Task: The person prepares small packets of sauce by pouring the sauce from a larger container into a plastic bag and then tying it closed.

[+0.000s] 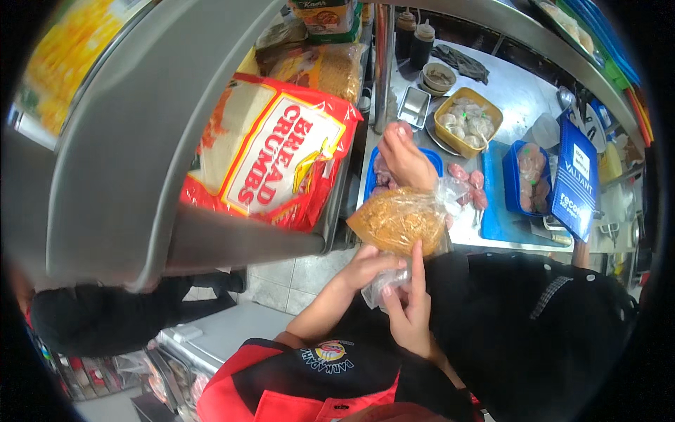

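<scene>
A clear plastic bag of orange-brown crumbs or powder (403, 221) is in front of me, its plastic gathered at the right end. My left hand (369, 268) grips clear, crumpled plastic (375, 294) just below the bag. On the same plastic are the thumb and bent fingers of my right hand (410, 311), while its index finger points up against the filled part. Whether this crumpled plastic belongs to the same bag, I cannot tell. Beyond the bag is another person's hand (407, 158), its wrist partly hidden behind the bag.
A bread crumbs packet (279, 153) lies on the shelf at left. Blue tray (432, 158), yellow tub (469, 121), small meat packs (466, 182), blue cutting board (493, 211) and blue container (527, 179) occupy the counter. A black-clad person (527, 327) stands close at right, near a blue record book (575, 179).
</scene>
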Available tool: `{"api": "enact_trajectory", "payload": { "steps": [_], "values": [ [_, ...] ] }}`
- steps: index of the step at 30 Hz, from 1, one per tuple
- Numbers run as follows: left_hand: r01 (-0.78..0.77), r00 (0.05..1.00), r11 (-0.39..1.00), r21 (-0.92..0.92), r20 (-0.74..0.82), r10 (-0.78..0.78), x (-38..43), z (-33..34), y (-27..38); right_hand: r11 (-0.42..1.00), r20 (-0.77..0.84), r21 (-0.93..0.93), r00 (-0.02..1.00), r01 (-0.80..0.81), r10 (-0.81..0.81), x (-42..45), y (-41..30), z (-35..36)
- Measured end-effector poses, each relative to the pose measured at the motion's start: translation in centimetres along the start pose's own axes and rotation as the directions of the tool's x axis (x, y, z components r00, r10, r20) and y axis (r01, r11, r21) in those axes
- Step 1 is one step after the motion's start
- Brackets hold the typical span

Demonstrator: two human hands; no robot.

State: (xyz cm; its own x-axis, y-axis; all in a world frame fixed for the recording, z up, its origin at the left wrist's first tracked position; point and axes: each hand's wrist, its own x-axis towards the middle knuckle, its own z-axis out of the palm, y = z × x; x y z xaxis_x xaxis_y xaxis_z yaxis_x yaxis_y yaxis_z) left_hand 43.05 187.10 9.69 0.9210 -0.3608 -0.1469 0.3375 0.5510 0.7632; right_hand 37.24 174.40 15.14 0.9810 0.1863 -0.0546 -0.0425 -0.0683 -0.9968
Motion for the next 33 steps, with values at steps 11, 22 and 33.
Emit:
{"api": "enact_trajectory", "payload": {
  "steps": [11,22,33],
  "values": [
    [0.17,0.974,0.982,-0.077,0.163,-0.156,3.5,-2.0,0.7,0.976,-0.137,-0.216,0.99,-0.008,-0.022,3.0,1.1,0.6],
    [0.195,0.947,0.98,0.047,0.251,-0.201,6.7,-3.0,0.9,0.981,-0.23,-0.191,0.973,-0.034,-0.011,5.5,2.0,0.1],
    [0.239,0.951,0.971,0.021,0.198,-0.238,7.8,-3.4,-0.8,0.971,-0.261,-0.238,0.964,-0.023,-0.041,7.5,3.1,-0.8]
  ]
}}
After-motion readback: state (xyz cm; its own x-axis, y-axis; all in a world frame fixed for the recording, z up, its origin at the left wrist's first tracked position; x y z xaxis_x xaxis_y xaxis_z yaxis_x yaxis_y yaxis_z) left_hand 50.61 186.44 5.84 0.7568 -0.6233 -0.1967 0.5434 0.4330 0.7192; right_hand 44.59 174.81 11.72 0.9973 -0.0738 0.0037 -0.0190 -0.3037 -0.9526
